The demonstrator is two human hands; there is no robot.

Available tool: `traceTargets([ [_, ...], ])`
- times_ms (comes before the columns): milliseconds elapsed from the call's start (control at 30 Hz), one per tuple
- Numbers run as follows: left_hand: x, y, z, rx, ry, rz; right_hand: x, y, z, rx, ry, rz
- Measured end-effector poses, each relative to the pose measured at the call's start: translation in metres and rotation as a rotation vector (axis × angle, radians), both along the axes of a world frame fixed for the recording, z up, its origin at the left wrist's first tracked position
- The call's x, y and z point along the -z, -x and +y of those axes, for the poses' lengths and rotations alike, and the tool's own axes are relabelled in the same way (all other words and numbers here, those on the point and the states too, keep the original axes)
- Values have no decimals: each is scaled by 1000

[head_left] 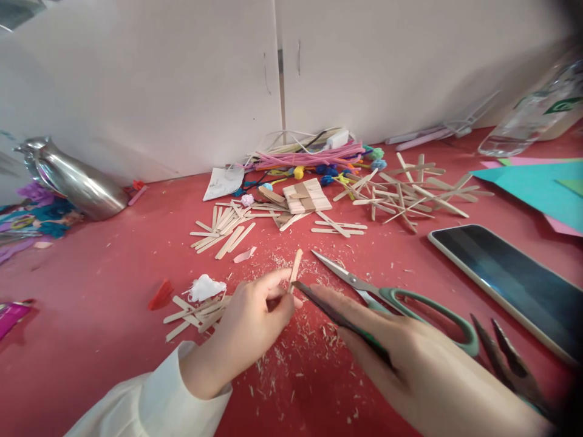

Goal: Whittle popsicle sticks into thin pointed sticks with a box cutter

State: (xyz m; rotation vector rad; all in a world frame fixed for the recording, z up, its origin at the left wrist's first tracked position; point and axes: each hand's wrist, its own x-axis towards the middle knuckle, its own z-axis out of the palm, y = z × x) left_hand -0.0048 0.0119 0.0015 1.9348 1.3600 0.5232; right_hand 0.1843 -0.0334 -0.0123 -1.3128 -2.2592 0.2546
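Note:
My left hand (246,328) pinches a short wooden craft stick (296,267) between thumb and fingertips, holding it upright above the red table (91,340). My right hand (410,364) grips a dark-bladed knife (337,315) whose tip touches the stick's lower end. Wood shavings (300,340) lie scattered on the table beneath both hands.
Green-handled scissors (392,297) lie open just right of the stick. A phone (510,282) and pliers (510,364) are at right. Piles of craft sticks (228,227), pipe cleaners (310,159), a steel jug (73,179), coloured paper (542,188) and a plastic bottle (532,115) ring the work area.

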Motion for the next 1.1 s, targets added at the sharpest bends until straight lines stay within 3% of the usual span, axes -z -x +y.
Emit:
traceTargets([
  [133, 2, -2, -1, 5, -200, 52, -6, 3, 4, 14, 308, 227],
  [200, 4, -3, -2, 10, -249, 72, -6, 4, 3, 19, 344, 229],
  [367, 5, -2, -3, 6, -261, 116, -1, 2, 0, 11, 40, 45],
  [600, -1, -1, -3, 12, -233, 96, -1, 1, 1, 23, -24, -71],
  [733, 0, 5, 2, -26, 69, -100, -3, -5, -1, 27, -344, -379],
  [833, 1, 9, 6, -101, 282, -236, -8, -10, 1, 156, -428, -463],
  [900, 1, 10, 7, -118, 273, -255, -10, -11, 3, 154, -367, -305],
  [1100, 3, 6, 0, -39, 160, -221, -11, -1, 3, -38, 90, 115],
])
